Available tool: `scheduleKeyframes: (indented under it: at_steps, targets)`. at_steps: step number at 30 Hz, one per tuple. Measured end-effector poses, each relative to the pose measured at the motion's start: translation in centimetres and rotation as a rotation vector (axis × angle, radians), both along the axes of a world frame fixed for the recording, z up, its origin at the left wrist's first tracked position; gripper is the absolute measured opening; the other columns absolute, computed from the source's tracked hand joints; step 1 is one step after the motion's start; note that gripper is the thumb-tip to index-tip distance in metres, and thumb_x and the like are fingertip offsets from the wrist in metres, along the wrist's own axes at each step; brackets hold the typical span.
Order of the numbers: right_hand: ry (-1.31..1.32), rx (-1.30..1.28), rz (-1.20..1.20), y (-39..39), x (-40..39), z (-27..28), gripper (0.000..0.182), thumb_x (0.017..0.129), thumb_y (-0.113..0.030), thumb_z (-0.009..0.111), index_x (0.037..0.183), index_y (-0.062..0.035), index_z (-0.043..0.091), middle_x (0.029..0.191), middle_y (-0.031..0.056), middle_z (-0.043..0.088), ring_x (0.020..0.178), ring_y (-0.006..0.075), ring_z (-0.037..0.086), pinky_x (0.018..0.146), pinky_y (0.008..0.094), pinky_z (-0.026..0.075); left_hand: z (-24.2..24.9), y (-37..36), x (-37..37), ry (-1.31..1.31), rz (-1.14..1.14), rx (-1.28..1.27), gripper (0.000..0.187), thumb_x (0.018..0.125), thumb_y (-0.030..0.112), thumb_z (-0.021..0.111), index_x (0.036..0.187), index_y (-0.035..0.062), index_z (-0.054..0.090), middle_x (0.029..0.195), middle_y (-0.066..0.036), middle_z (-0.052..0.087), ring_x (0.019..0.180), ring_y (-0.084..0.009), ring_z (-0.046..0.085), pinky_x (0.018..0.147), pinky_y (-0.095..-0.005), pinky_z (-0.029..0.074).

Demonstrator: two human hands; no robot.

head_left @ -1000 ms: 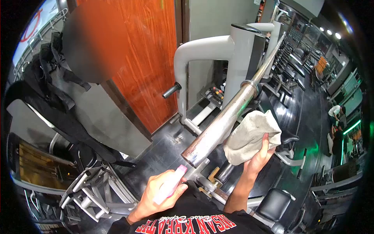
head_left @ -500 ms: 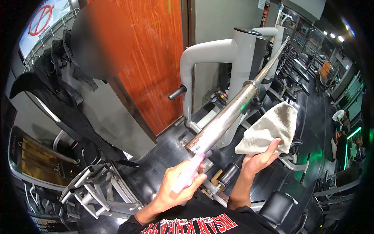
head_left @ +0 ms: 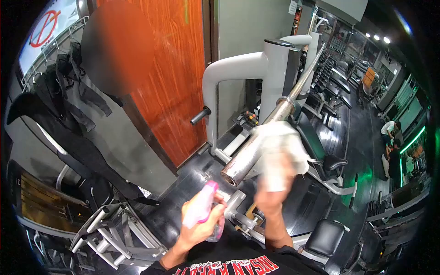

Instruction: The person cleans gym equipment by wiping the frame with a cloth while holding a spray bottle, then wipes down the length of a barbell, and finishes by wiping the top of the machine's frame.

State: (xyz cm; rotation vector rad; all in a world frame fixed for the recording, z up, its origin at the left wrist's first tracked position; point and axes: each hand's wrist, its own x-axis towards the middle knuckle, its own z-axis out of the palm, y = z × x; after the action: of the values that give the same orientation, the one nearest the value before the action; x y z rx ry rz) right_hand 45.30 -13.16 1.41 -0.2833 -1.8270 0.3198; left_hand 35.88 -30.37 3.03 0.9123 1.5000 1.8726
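A pink and white spray bottle (head_left: 201, 207) is in my left hand (head_left: 198, 229), its fingers wrapped round the neck, below and left of the barbell's end. My right hand (head_left: 274, 185) is smeared by motion and holds a pale cloth (head_left: 279, 141). The cloth lies against the sleeve of a steel barbell (head_left: 243, 161), covering its middle. Brownish marks show near the sleeve's open end. The bar runs away from me, resting on a grey machine frame.
The grey frame (head_left: 234, 68) stands beside an orange-brown wooden door (head_left: 178, 82). Black straps (head_left: 68, 91) hang at the left. A padded seat (head_left: 326, 238) is at lower right. Benches and a dumbbell rack (head_left: 316, 73) line the right, where people (head_left: 389, 146) are at a distance.
My right hand has brought the cloth left onto the barbell sleeve. My left hand has drawn the spray bottle down and away from the bar's end. The view has shifted slightly.
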Motion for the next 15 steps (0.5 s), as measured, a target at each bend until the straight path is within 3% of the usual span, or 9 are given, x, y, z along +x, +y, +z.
scheduleKeyframes:
  at_steps: [1,2,3,6,9,12,15]
  targets:
    - [-0.066,-0.042,0.316,-0.3,-1.4,1.5,0.046,0.070,0.005,0.058,0.115,-0.0045,0.058,0.117,0.0181,0.058,0.118,0.0391,0.052,0.103,0.0496,0.036,-0.1,-0.3,0.0,-0.082,0.027,0.043,0.017,0.086,0.000,0.062,0.101,-0.0067,0.057,0.077,-0.008,0.064,0.055,-0.0098,0.059,0.050,-0.0234,0.047]
    - [-0.460,-0.011,0.346,-0.6,-1.5,2.4,0.047,0.062,0.008,0.059,0.106,-0.0106,0.064,0.117,0.0132,0.059,0.116,0.0350,0.054,0.101,0.0474,0.039,-0.5,-0.7,-0.3,-0.015,0.028,0.041,0.017,0.085,0.000,0.063,0.100,-0.0064,0.058,0.077,-0.008,0.065,0.054,-0.0100,0.060,0.049,-0.0235,0.047]
    - [-0.339,-0.063,0.429,0.0,-1.7,1.8,0.045,0.061,0.007,0.062,0.101,-0.0133,0.066,0.116,0.0110,0.060,0.116,0.0311,0.055,0.100,0.0449,0.040,-1.0,-1.1,-0.7,0.050,0.027,0.039,0.017,0.085,0.000,0.063,0.100,-0.0061,0.058,0.077,-0.008,0.065,0.054,-0.0101,0.060,0.049,-0.0236,0.047]
    - [-0.416,0.138,0.362,4.2,-0.6,1.8,0.034,0.064,-0.001,0.071,0.096,-0.0139,0.067,0.114,0.0097,0.063,0.116,0.0287,0.056,0.098,0.0428,0.044,-1.5,-1.8,-1.5,0.176,0.003,-0.021,0.017,0.084,0.000,0.063,0.099,-0.0056,0.059,0.077,-0.009,0.066,0.054,-0.0108,0.061,0.049,-0.0240,0.048]
    - [-0.386,0.279,0.066,10.7,0.0,1.6,0.036,0.071,0.000,0.067,0.104,-0.0162,0.067,0.121,0.0141,0.061,0.116,0.0274,0.058,0.098,0.0385,0.047,-1.9,-1.8,-1.7,0.131,-0.032,-0.026,0.016,0.083,0.000,0.063,0.098,-0.0054,0.060,0.078,-0.010,0.066,0.054,-0.0113,0.061,0.049,-0.0238,0.048]
    - [-0.308,0.052,-0.061,16.6,0.6,2.3,0.055,0.070,0.016,0.046,0.118,-0.0080,0.059,0.124,0.0228,0.056,0.121,0.0379,0.050,0.103,0.0407,0.041,-2.1,-1.6,-1.6,0.196,-0.097,-0.063,0.019,0.086,0.004,0.059,0.100,-0.0065,0.056,0.080,-0.014,0.064,0.056,-0.0129,0.060,0.055,-0.0253,0.049]
    - [-0.292,-0.150,-0.011,16.8,0.4,1.8,0.051,0.072,0.011,0.049,0.119,-0.0042,0.058,0.127,0.0227,0.055,0.124,0.0360,0.049,0.104,0.0395,0.039,-2.3,-1.2,-1.2,0.127,-0.065,-0.031,0.017,0.084,-0.001,0.063,0.099,-0.0058,0.059,0.078,-0.010,0.066,0.055,-0.0115,0.061,0.049,-0.0237,0.048]
